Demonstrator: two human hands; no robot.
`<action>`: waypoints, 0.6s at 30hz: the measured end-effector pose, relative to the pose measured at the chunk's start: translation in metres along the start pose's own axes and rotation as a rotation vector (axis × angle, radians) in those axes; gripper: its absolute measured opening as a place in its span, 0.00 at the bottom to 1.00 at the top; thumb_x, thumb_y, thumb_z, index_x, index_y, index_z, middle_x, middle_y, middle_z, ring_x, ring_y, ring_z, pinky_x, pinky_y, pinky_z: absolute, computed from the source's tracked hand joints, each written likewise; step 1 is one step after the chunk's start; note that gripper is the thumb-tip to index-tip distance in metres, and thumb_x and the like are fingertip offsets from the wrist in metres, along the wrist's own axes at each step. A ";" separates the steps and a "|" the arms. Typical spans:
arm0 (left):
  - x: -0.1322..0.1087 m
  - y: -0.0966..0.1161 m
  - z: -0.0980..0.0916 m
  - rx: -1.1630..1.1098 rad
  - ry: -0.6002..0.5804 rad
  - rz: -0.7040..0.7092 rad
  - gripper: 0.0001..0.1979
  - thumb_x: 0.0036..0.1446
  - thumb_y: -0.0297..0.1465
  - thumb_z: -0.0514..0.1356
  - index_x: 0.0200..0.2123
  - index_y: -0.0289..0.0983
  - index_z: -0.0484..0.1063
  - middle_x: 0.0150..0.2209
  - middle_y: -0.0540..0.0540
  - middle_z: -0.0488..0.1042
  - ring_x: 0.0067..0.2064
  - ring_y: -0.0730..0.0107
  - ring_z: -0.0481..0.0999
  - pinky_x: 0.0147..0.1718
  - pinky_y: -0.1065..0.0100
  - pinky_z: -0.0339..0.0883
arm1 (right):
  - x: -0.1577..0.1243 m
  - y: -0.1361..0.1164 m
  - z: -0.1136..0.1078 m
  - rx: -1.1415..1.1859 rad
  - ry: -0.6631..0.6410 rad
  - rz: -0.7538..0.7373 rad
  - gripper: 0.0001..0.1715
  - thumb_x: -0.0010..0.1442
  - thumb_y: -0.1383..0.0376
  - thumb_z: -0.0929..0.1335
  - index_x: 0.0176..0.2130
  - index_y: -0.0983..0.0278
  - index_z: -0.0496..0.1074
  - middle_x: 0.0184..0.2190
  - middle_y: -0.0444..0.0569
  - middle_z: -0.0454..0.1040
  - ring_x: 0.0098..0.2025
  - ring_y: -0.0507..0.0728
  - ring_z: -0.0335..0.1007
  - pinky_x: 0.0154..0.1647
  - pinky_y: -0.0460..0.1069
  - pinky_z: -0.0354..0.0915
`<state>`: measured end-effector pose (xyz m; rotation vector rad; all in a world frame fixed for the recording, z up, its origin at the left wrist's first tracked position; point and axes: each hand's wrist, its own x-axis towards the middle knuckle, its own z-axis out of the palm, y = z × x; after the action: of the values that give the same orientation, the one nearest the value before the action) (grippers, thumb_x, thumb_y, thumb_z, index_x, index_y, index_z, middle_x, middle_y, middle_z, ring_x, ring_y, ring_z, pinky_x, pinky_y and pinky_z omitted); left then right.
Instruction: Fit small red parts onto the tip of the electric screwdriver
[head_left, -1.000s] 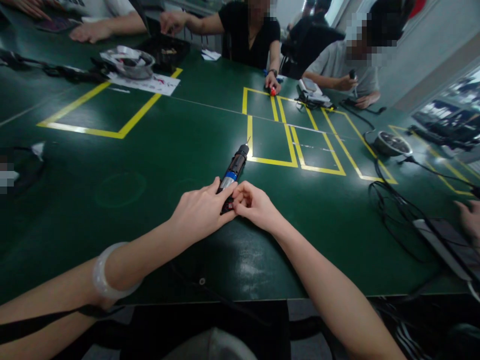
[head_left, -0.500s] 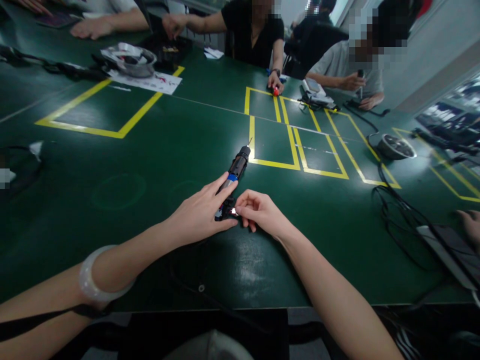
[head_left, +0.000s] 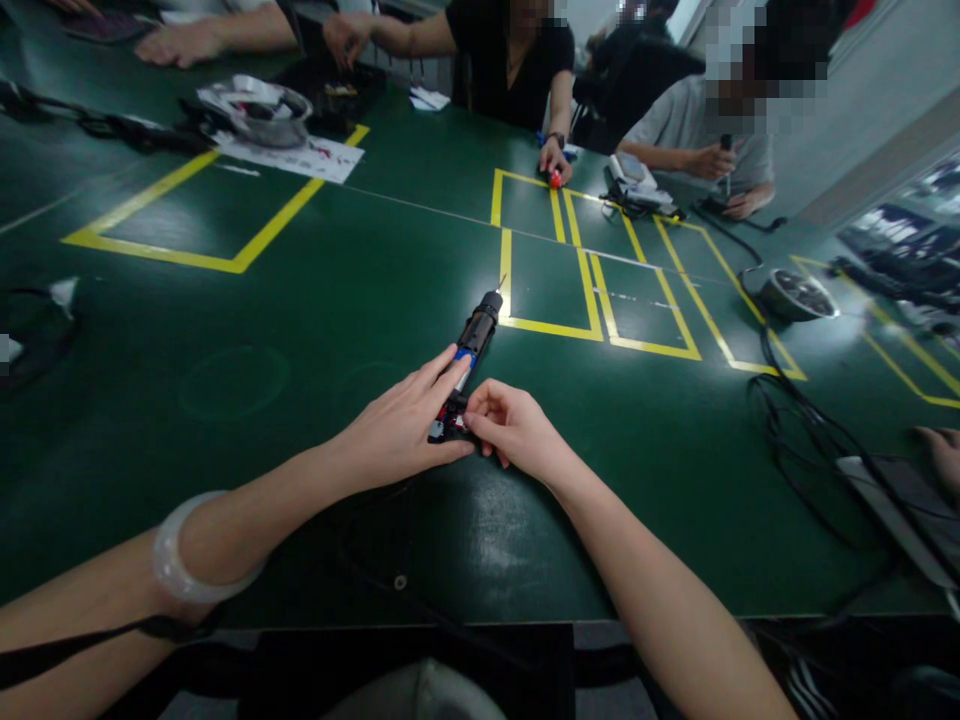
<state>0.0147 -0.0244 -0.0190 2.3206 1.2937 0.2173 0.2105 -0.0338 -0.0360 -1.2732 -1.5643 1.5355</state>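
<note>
A black electric screwdriver [head_left: 480, 325] with a blue band lies on the green table, its thin bit pointing away from me. My left hand [head_left: 397, 415] is laid over its rear half, fingers along the body and thumb on the near side, gripping it. At the rear end, my right hand [head_left: 514, 425] is closed in a pinch against a small part with red and white bits [head_left: 459, 422]. What exactly the right fingertips hold is too small and partly hidden. The rear end of the screwdriver is mostly under the left hand.
Yellow tape rectangles [head_left: 555, 327] mark the table. Metal bowls stand at the far left [head_left: 274, 120] and right [head_left: 796, 295]. Black cables [head_left: 795, 420] run along the right side. Across the table, a person's hand [head_left: 553, 160] touches a red object; other people sit nearby.
My right hand has shifted slightly left at the screwdriver's rear end, and red there now shows more. My left hand stays on the screwdriver.
</note>
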 end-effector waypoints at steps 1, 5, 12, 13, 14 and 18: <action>0.000 -0.001 0.000 -0.002 0.002 0.004 0.51 0.60 0.51 0.58 0.77 0.34 0.43 0.77 0.36 0.39 0.74 0.43 0.51 0.69 0.48 0.55 | 0.000 0.000 0.000 -0.019 0.005 -0.003 0.06 0.59 0.63 0.68 0.35 0.62 0.66 0.24 0.37 0.67 0.18 0.47 0.64 0.11 0.40 0.55; 0.000 -0.002 0.000 -0.003 -0.005 0.000 0.51 0.60 0.50 0.59 0.77 0.34 0.41 0.77 0.37 0.38 0.75 0.44 0.50 0.70 0.48 0.53 | -0.001 -0.001 0.000 -0.087 0.032 -0.034 0.06 0.60 0.64 0.68 0.34 0.62 0.65 0.22 0.36 0.67 0.18 0.45 0.63 0.17 0.41 0.57; 0.000 -0.002 -0.001 -0.015 -0.011 0.004 0.51 0.60 0.49 0.59 0.77 0.32 0.40 0.77 0.36 0.38 0.75 0.46 0.49 0.70 0.50 0.52 | -0.002 -0.003 0.001 -0.207 0.071 -0.069 0.07 0.60 0.64 0.68 0.32 0.61 0.65 0.22 0.38 0.67 0.22 0.48 0.63 0.24 0.43 0.57; 0.000 -0.002 -0.001 -0.015 -0.005 0.008 0.51 0.60 0.49 0.58 0.77 0.32 0.40 0.77 0.36 0.38 0.75 0.46 0.50 0.70 0.50 0.52 | -0.002 -0.003 0.002 -0.226 0.078 -0.079 0.07 0.60 0.64 0.68 0.32 0.61 0.65 0.23 0.38 0.68 0.23 0.48 0.64 0.25 0.44 0.58; 0.000 -0.003 0.000 -0.015 0.000 0.012 0.51 0.60 0.49 0.58 0.77 0.33 0.40 0.77 0.36 0.38 0.75 0.46 0.50 0.70 0.50 0.53 | -0.003 -0.003 0.002 -0.249 0.086 -0.092 0.07 0.60 0.64 0.68 0.32 0.61 0.65 0.23 0.38 0.68 0.23 0.49 0.64 0.26 0.44 0.58; 0.000 -0.003 0.001 -0.013 0.011 0.018 0.50 0.60 0.49 0.57 0.77 0.33 0.42 0.77 0.36 0.39 0.75 0.47 0.50 0.70 0.50 0.53 | -0.005 -0.007 0.005 -0.376 0.129 -0.123 0.08 0.59 0.65 0.68 0.31 0.61 0.64 0.25 0.39 0.68 0.25 0.49 0.62 0.29 0.46 0.57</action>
<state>0.0126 -0.0232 -0.0210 2.3239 1.2736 0.2439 0.2064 -0.0392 -0.0294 -1.4129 -1.8654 1.0927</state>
